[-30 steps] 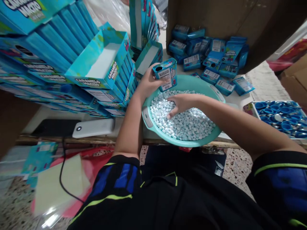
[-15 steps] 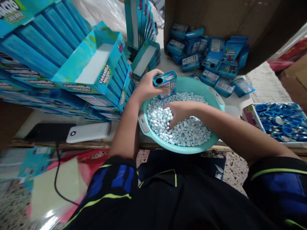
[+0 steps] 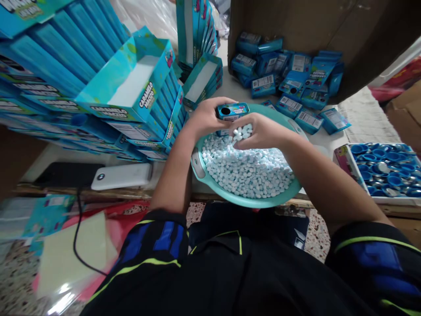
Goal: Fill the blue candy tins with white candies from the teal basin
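Note:
My left hand (image 3: 208,115) grips a small blue candy box (image 3: 234,109) above the far left rim of a turquoise basin (image 3: 243,202). A round dark hole shows in the top of the box. My right hand (image 3: 259,131) is closed around a handful of pale blue candies (image 3: 242,132), raised next to the box's near side. Below both hands, many more loose candies (image 3: 246,175) fill the basin. Part of the box is covered by my right hand.
Stacked blue display boxes (image 3: 128,87) rise on the left. Small filled-looking blue boxes (image 3: 292,83) lie by a brown carton (image 3: 296,26). A tray of blue caps (image 3: 384,166) stands right. A white power bank (image 3: 121,176) and black phone (image 3: 67,174) lie near the front edge.
My right hand has come up out of the candies with a handful and moved to the box. The box in my left hand has tilted, showing more of its top.

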`<state>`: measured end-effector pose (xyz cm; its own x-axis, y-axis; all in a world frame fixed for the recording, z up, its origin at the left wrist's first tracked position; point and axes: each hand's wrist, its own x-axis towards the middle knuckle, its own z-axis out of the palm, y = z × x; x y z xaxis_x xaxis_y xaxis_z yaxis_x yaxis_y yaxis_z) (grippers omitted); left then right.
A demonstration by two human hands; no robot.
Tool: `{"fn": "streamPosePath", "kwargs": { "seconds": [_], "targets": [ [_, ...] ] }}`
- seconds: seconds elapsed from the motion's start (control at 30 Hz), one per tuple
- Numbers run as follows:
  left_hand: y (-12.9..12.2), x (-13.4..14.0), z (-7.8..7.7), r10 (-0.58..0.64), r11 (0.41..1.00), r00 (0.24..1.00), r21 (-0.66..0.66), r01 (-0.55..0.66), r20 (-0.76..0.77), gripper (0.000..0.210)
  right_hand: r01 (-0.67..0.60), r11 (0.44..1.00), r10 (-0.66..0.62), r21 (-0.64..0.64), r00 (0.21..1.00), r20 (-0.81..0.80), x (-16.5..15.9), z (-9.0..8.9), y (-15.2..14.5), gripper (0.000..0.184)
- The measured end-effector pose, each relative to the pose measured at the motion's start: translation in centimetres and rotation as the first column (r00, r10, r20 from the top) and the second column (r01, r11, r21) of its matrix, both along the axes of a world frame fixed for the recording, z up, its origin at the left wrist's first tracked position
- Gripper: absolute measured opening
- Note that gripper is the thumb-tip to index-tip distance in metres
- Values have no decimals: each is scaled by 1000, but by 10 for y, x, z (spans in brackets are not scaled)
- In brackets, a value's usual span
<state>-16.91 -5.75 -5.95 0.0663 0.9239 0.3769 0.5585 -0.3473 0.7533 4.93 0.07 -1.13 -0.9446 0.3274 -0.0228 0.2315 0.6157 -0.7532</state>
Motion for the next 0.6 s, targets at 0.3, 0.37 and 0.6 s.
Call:
{"fn": "streamPosePath", "kwargs": {
  "seconds": [0.3, 0.37, 0.6],
  "targets": [
    [2, 3, -4, -86, 992, 988, -82, 97, 125, 44, 209, 865, -436, -456, 764, -476, -32, 0, 12, 26],
    [1, 3, -4, -80, 992, 990, -93, 91, 117, 45, 180, 808, -529, -561, 641, -557, -51, 2, 17, 27],
    [0, 0, -5, -7, 994, 1000, -108, 8, 15, 45, 155, 676, -708, -721, 408, -576, -92, -10, 23, 27]
  ]
}}
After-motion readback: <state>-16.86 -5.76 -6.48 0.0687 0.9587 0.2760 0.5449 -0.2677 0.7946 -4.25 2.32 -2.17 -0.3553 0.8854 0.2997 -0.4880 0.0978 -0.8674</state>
